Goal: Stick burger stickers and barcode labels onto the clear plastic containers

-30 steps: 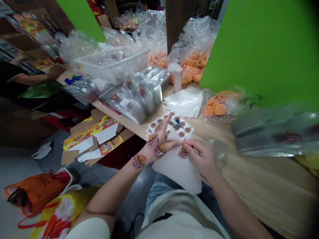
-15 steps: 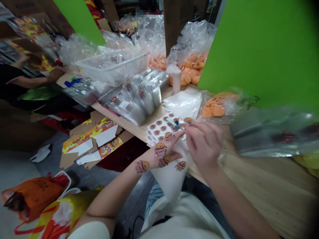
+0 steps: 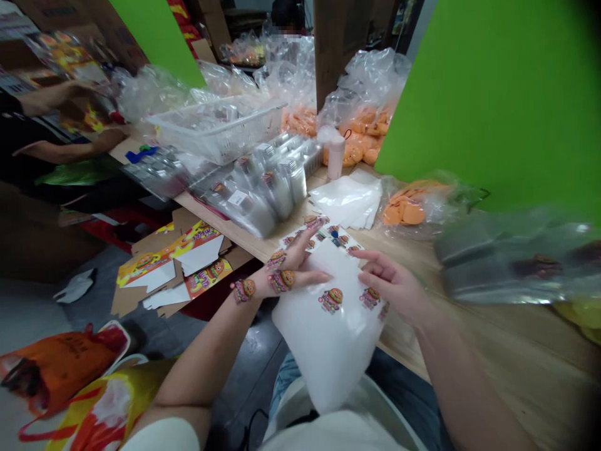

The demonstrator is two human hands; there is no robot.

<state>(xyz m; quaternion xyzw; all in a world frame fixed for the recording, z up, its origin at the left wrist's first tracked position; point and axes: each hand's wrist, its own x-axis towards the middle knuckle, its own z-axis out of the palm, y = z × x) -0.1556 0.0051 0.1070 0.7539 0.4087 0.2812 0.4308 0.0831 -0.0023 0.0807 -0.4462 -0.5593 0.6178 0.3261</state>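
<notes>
My left hand (image 3: 293, 266) holds the top left edge of a white plastic bag (image 3: 328, 338) that hangs off the table's front edge over my lap. Burger stickers (image 3: 280, 280) are stuck on the back of that hand and on my wrist. My right hand (image 3: 393, 285) grips the bag's right side, thumb over a burger sticker (image 3: 370, 297) on the bag. A second sticker (image 3: 331, 299) sits near the bag's middle. A sheet of burger stickers (image 3: 328, 238) lies on the wooden table (image 3: 493, 338) just beyond my left fingers.
A stack of white bags (image 3: 350, 197), a bag of orange discs (image 3: 408, 210), clear packs (image 3: 263, 188) and a white basket (image 3: 216, 128) stand further back. Another person's arms (image 3: 61, 147) work at far left. Printed cardboard (image 3: 183, 254) lies on the floor.
My right hand went out to the sticker sheet and came back to the bag. The bag now carries two stickers and has slid lower over my lap.
</notes>
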